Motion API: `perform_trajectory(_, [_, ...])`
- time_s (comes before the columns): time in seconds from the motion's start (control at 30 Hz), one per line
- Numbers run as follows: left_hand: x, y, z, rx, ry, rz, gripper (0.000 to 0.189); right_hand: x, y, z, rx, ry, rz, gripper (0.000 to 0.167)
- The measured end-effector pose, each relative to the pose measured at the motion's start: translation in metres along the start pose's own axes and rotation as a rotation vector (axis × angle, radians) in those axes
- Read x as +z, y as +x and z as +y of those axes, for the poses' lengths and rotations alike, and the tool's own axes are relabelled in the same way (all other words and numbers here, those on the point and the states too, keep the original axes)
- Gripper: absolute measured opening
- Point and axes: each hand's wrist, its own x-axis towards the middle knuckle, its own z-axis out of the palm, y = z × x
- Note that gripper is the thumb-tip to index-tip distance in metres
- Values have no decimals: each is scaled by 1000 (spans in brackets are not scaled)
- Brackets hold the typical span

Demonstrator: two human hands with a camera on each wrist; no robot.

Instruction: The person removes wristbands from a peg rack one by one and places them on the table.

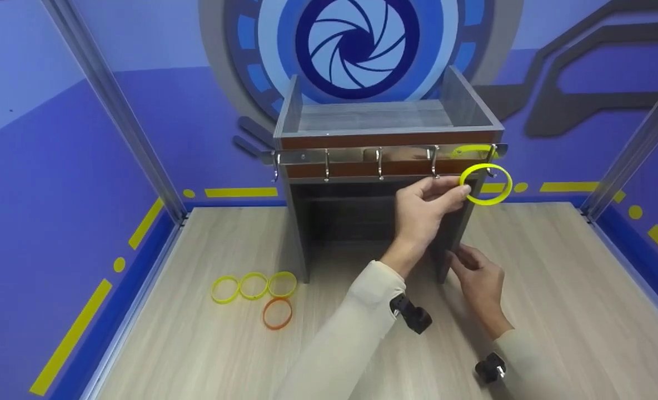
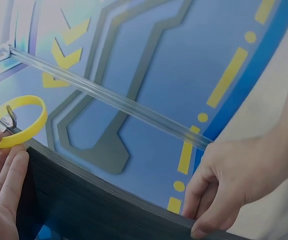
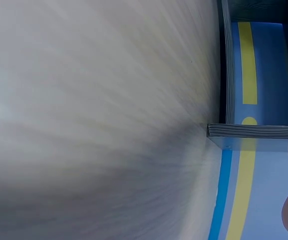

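In the head view, my left hand [image 1: 420, 211] pinches a yellow ring [image 1: 485, 204] between thumb and fingers at the rightmost hook [image 1: 493, 153] of a metal rail. The hook's tip shows through the ring in the left wrist view; whether the ring rests on it I cannot tell. Low on the grey wooden stand [image 1: 457, 233], my right hand [image 1: 480, 278] grips the front edge of the right side panel. Its thumb and curled fingers show at that edge in the left wrist view. Only a bit of that hand appears in the right wrist view.
Three yellow rings [image 1: 254, 298] lie in a row on the wood-grain table [image 1: 195, 355], left of the stand. An orange ring [image 1: 277, 328] lies in front of them. Several hooks line the metal rail [image 1: 357, 155]. Blue patterned walls [image 1: 140, 122] enclose the table.
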Motion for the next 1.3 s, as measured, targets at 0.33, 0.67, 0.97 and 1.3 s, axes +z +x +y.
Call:
perform_trajectory(0.33, [-4, -14, 5, 9, -54, -23, 18, 1, 1, 2, -11, 15, 6, 25])
perform_trajectory(0.67, [-22, -32, -1, 12, -43, -11, 18, 2, 1, 4, -31, -14, 27, 25])
perform_trajectory(0.97, [-53, -50, -9, 40, 16, 33, 18, 2, -2, 2, -14, -21, 15, 26])
perform_trajectory(1.3, [-98, -69, -19, 37, 54, 136, 21, 1, -4, 1, 58, 79, 4, 24])
